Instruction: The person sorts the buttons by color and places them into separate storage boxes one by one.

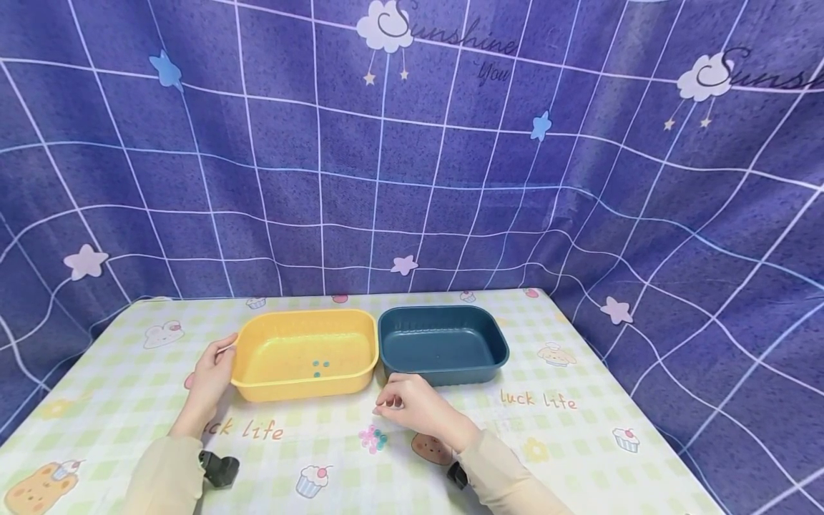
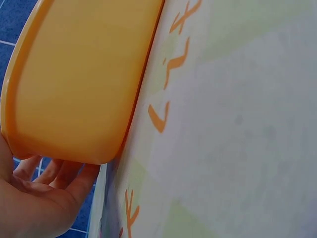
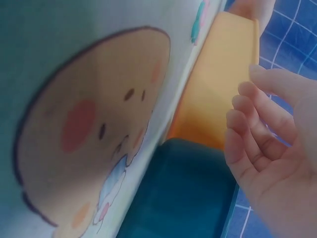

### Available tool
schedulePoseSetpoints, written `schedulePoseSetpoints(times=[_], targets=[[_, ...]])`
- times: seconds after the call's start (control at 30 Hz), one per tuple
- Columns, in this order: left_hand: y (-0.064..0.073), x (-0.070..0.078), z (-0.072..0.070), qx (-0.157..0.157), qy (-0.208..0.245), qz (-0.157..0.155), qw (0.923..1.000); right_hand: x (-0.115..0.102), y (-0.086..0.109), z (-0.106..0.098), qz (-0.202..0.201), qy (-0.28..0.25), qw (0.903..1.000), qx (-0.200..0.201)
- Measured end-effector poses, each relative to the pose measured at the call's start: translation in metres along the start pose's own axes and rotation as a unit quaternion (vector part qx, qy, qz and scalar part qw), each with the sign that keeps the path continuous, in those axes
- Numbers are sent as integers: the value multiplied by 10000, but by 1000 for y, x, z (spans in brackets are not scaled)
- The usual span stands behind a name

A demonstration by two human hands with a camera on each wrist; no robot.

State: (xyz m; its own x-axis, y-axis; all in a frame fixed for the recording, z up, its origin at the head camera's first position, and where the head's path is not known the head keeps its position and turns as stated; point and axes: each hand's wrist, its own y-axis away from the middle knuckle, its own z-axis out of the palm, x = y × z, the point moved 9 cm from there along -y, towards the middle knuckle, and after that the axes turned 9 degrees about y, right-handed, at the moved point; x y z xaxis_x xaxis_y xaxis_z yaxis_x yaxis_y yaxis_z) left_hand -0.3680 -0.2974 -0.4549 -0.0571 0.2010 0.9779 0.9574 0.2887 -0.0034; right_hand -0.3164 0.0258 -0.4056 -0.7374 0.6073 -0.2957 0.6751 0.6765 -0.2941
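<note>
My left hand (image 1: 214, 368) grips the left end of a yellow plastic basin (image 1: 302, 388); in the left wrist view its fingers (image 2: 81, 183) curl behind the end wall. Three teal beads (image 1: 317, 364) lie on the basin's floor. Thumb and index of my right hand (image 1: 415, 400) are brought together in a pinch, in front of a dark teal basin (image 1: 444, 375). A tiny pale pink bead seems to show at those fingertips, mostly hidden. Just below is a small pile of pink and teal beads (image 1: 372, 438) on the cloth.
The two basins stand side by side, rims touching or nearly so. A green-and-white checked tablecloth (image 1: 347, 472) with cartoon prints covers the table. Behind and to the right hangs a blue gridded curtain (image 1: 412, 193). Black wrist devices (image 1: 220, 470) sit at both sleeves.
</note>
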Motion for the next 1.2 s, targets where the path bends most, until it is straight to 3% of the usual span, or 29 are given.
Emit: schedulePoseSetpoints(times=[0.2,0.6,1.2], targets=[[-1,0,0,-11,18,19,10000,2,2,3,40,-152,9997,-166],[-1,0,-1,27,-45,-31,10000,0,5,14,-300,-166,9977,-591],[-2,-1,0,43,-133,1,9999,3,11,25,-177,-136,9924,-1206]])
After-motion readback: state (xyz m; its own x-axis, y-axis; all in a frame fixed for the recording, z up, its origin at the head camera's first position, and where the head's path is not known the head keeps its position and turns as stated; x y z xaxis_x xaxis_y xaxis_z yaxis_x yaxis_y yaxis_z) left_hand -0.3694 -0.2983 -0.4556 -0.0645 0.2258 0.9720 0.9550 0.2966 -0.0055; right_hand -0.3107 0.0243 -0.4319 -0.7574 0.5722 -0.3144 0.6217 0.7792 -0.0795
